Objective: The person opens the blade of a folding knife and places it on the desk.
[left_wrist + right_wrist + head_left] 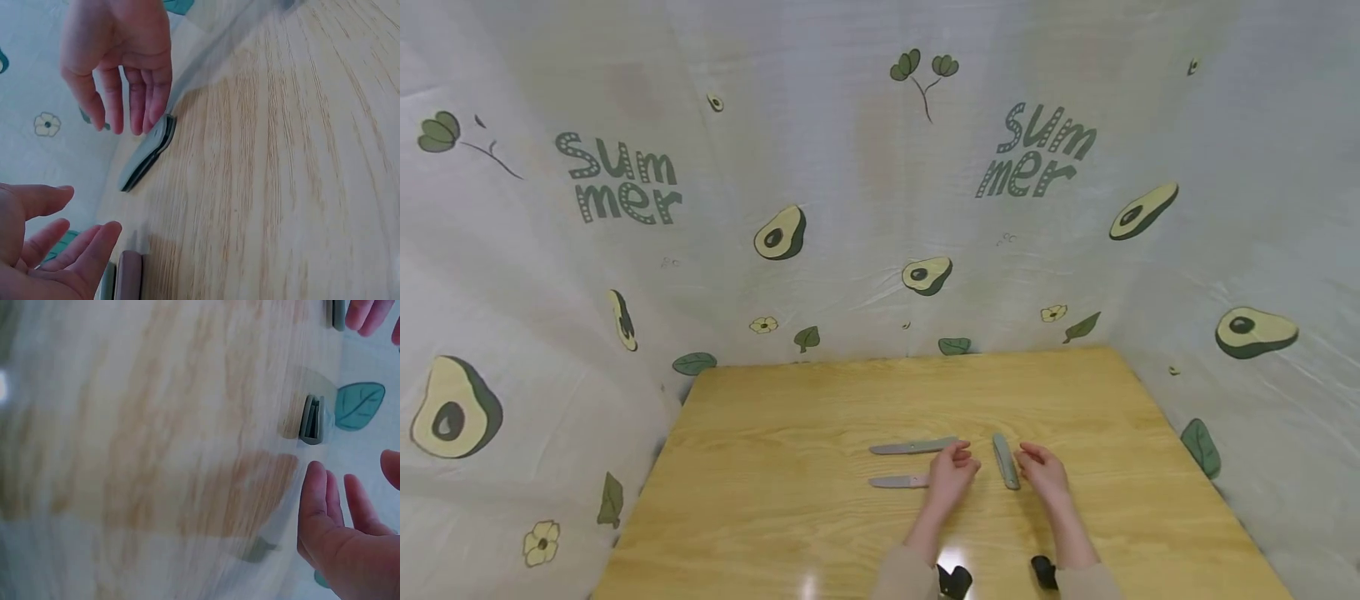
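Observation:
A folded green pocket knife [1006, 461] lies on the table between the two hands, its blade tucked into the handle. My right hand [1045, 472] hovers just to its right with fingers loosely bent, holding nothing; in the right wrist view the fingertips [314, 472] point toward the folded knife [312, 420]. To the left lie two unfolded knives with blades pointing left: one with a green handle [932, 445], one with a pink handle [917, 481]. Over their handle ends is my left hand [952, 472], partly hiding them. The left wrist view shows its thumb and fingers [94, 253] spread apart with nothing between.
The wooden table [760, 517] backs onto a pale curtain [850, 167] printed with avocados, leaves and lettering, which also hangs along both sides. Dark wrist straps [955, 581] show by the sleeves at the near edge of the view.

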`<state>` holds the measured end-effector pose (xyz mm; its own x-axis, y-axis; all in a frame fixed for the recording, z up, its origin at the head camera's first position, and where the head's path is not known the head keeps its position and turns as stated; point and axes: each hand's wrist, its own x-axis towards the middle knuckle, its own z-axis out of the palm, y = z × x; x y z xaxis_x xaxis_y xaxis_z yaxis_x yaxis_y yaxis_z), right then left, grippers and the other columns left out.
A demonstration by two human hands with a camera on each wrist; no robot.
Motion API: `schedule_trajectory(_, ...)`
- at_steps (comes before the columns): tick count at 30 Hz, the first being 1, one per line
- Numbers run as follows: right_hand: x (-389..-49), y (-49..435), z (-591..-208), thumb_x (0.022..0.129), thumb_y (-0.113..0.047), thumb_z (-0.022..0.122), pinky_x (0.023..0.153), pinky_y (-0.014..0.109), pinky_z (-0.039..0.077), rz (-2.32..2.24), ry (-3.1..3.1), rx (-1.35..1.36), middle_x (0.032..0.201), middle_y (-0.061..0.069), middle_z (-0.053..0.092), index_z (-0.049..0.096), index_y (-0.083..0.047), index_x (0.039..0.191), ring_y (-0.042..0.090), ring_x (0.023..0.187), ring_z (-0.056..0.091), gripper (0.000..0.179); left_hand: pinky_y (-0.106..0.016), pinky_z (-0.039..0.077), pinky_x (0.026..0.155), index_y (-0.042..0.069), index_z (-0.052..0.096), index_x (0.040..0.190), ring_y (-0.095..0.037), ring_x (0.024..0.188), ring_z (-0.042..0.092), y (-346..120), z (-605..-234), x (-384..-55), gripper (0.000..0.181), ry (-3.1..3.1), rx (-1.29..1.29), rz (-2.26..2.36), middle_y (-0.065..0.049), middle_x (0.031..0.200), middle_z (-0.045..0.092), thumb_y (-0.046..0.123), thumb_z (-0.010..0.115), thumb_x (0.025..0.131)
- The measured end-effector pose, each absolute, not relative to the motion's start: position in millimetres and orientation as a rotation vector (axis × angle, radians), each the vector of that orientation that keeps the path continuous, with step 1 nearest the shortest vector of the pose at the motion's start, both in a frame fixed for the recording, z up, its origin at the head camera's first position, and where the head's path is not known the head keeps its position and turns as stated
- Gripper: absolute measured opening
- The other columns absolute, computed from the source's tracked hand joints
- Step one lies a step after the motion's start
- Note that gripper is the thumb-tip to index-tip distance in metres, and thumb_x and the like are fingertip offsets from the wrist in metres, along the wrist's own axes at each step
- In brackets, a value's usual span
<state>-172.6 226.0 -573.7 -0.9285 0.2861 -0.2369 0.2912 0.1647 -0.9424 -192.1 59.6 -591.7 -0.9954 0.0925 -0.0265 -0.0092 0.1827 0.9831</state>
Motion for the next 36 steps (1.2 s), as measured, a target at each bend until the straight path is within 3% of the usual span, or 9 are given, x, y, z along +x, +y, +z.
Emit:
schedule_trajectory(6,-175,225,-578,0.101,-0.011,0.050,0.080,0.019,0.052,-1.914,2.402,0.584,0.131,0.036,0.050,0.043,0.017,0.134,0.036,0.113,0.055,0.045,-0.024,0.058,0.071,-0.005,0.064,0.114,-0.017,0.083,0.066,76,-598,-197,0.037,2.289,0.039,1.982,-0.016,0.096,0.068,0.001,0.072,0.079)
schedule_trajectory(17,-178,224,-583,0.099,-0.006,0.048,0.074,0.016,0.054,-1.997,2.361,0.572,0.128,0.041,0.048,0.040,0.021,0.134,0.027,0.100,0.063,0.045,-0.019,0.054,0.064,-0.004,0.068,0.105,-0.012,0.075,0.065,94,-598,-198,0.029,2.347,0.010,1.949,-0.011,0.086,0.070,-0.001,0.073,0.077)
schedule_trajectory(28,-178,221,-582,0.099,-0.005,0.047,0.073,0.019,0.057,-2.006,2.347,0.566,0.130,0.043,0.045,0.039,0.022,0.134,0.024,0.096,0.065,0.044,-0.017,0.053,0.061,-0.002,0.068,0.106,-0.008,0.073,0.063,102,-596,-197,0.030,2.340,-0.005,1.917,-0.004,0.081,0.068,-0.003,0.073,0.077)
schedule_trajectory(36,-179,219,-579,0.099,-0.005,0.047,0.076,0.021,0.056,-1.988,2.352,0.571,0.132,0.043,0.044,0.039,0.021,0.135,0.029,0.101,0.064,0.045,-0.018,0.054,0.063,-0.003,0.068,0.107,-0.010,0.075,0.064,104,-594,-197,0.031,2.316,-0.011,1.931,-0.008,0.083,0.070,-0.005,0.072,0.076)
